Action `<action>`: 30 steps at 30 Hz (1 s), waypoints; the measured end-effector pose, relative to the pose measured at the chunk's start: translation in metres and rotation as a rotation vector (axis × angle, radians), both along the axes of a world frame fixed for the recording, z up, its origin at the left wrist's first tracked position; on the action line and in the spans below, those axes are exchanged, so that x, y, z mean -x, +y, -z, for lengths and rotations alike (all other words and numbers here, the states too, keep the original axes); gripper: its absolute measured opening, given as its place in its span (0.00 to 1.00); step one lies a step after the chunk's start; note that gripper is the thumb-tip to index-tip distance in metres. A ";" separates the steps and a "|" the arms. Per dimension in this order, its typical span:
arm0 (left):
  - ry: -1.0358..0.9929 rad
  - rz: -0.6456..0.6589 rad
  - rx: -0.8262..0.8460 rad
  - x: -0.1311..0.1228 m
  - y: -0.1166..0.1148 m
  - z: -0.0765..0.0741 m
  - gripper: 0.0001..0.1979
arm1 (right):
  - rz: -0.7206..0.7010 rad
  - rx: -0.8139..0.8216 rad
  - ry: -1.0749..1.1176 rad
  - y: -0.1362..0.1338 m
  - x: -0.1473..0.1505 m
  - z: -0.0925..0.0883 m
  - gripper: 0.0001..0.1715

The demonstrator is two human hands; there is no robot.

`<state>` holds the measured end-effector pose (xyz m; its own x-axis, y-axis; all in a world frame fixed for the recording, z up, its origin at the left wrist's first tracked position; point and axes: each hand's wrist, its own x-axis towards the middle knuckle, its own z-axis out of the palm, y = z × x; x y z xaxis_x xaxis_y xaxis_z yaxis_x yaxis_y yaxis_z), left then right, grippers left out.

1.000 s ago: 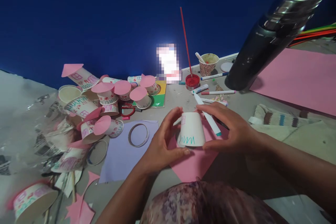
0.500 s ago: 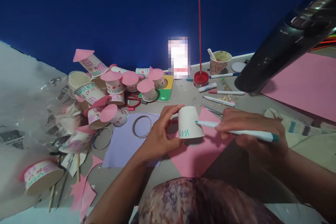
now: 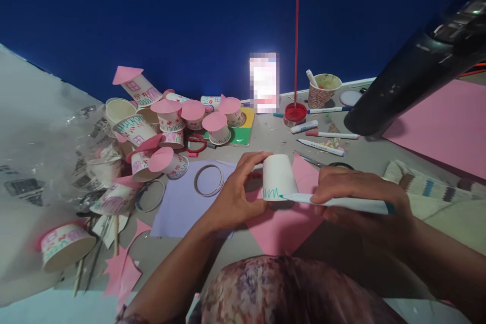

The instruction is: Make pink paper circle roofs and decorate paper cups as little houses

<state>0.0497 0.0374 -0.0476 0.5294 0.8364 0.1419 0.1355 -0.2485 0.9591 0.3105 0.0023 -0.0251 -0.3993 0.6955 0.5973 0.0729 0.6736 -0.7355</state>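
A white paper cup stands upside down over pink paper, green zigzag strokes along its lower edge. My left hand grips the cup from the left, thumb low and fingers behind. In my right hand is a green marker, its tip touching the cup near the rim at the end of the strokes. Lilac paper with a roll of tape on it lies left of my left hand. Scissors, partly hidden, lie behind my right hand.
Decorated cups with pink cone tops crowd the left side, beside clear plastic wrapping. Behind are a red paint pot with an upright stick, several markers and a patterned cup. A large black cylinder leans at right.
The marker tip has moved down from the cup's side to its lower edge, and the green zigzag now reaches further right. My left hand still holds the cup. The view has shifted slightly.
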 end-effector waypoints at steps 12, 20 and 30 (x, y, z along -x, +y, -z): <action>-0.089 -0.015 0.051 -0.002 -0.001 0.002 0.43 | 0.026 0.017 0.022 0.001 -0.001 -0.002 0.10; -0.186 -0.028 0.165 -0.004 -0.001 -0.001 0.40 | 0.040 0.025 0.033 0.001 -0.002 -0.002 0.09; -0.309 -0.047 0.281 -0.008 -0.002 -0.002 0.37 | 0.020 0.064 0.085 0.001 -0.005 -0.005 0.09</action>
<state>0.0574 0.0353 -0.0454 0.4579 0.8876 0.0509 -0.1645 0.0284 0.9860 0.3152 0.0034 -0.0198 -0.3352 0.7404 0.5826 0.0215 0.6242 -0.7810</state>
